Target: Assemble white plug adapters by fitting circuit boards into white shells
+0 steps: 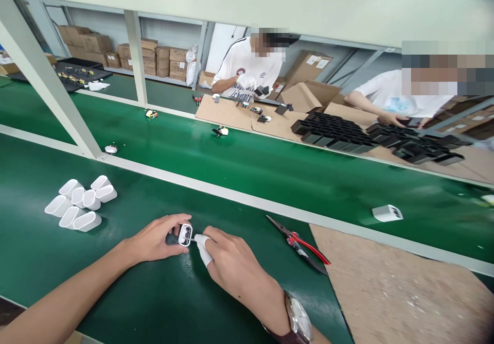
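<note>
My left hand [158, 239] grips a small charger part [184, 234], a white-rimmed piece with a dark body, down on the green mat. My right hand [231, 261], with a white finger cot on the forefinger and a watch on the wrist, pinches or presses at the part's right end. Whatever the right fingertips hold is too small to make out. A cluster of several white oval shells [81, 203] lies to the left of my hands.
Red-handled pliers [299, 243] lie right of my hands beside a cardboard sheet [393, 292]. A white charger [387, 213] rests on the green conveyor [270, 169]. Two other people work across the belt near black trays [370, 138] and cardboard boxes.
</note>
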The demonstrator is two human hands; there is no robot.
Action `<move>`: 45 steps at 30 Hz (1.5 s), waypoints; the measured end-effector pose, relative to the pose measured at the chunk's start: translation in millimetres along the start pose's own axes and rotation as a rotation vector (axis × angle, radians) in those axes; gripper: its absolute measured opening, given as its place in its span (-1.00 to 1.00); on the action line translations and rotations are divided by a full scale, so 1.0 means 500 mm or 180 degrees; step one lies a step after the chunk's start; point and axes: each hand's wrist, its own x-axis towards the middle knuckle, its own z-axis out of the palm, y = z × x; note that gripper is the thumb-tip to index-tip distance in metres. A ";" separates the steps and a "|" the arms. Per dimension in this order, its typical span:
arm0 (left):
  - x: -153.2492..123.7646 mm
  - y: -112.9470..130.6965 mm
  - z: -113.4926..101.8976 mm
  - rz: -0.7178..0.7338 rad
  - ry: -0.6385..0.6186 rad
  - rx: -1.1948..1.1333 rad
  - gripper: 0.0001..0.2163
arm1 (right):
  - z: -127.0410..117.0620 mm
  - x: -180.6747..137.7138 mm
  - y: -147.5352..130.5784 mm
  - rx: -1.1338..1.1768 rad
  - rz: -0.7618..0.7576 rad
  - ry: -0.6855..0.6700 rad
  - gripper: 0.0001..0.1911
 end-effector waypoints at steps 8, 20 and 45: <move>-0.001 0.002 0.002 0.0056 0.0062 -0.0029 -0.32 | -0.002 0.004 0.004 -0.0093 0.0032 -0.0027 -0.78; -0.006 0.007 -0.009 0.0522 0.0244 0.0102 -0.51 | -0.004 0.012 0.043 -0.0047 0.0341 0.0099 -0.79; 0.001 0.007 0.002 0.1521 0.0652 0.0627 -0.80 | 0.061 0.043 0.084 0.0439 0.0137 0.0939 -0.71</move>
